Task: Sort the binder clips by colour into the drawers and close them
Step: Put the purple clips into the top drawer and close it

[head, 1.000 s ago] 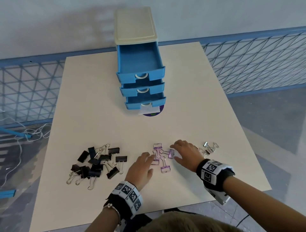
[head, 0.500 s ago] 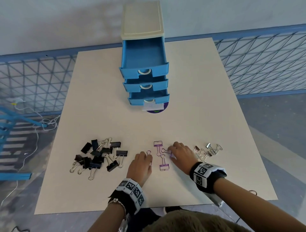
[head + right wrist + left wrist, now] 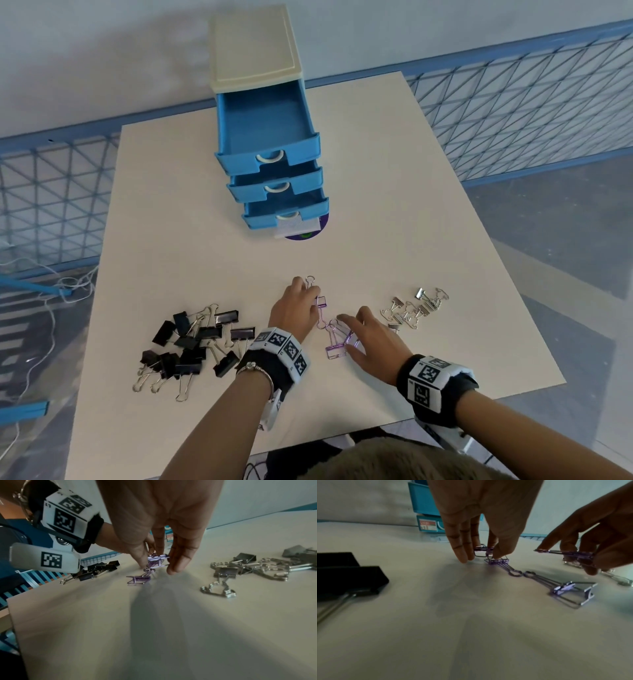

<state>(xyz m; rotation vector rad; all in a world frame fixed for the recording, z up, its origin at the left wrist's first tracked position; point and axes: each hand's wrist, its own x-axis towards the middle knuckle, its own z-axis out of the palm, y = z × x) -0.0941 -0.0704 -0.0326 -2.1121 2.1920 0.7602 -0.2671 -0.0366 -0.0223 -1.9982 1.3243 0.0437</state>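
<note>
Purple clips [image 3: 334, 337]: lying in the middle of the table [image 3: 376, 212], between the black pile and the silver one; I am gathering these.
Left hand [image 3: 297, 313]: thumb and forefinger pinching the wire end of one purple clip [image 3: 497, 560] that rests on the table, other fingers straight, tips down beside it.
Right hand [image 3: 371, 339]: fingers curled round a purple clip [image 3: 568, 553], held level just off the surface; a second may be stacked with it, but I cannot tell.
Loose purple clip [image 3: 570, 590]: lies between my two hands, its loop nearly touching the loop of the one under my left thumb.
Black clips [image 3: 198, 342]: piled to my left, well apart from the purple ones.
Silver clips [image 3: 414, 308]: just beside my right hand; I judge the risk is snagging one with my outer fingers.
Drawers [image 3: 274, 164]: all three stand pulled out at the far end of the table; the top drawer [image 3: 267, 120] looks bare.
How to do it well: grip each clip by its body rather than the wire loops, since the loops could hook together and drag a neighbour; lift straight up, check only purple comes along, then carry the handful to one drawer.
</note>
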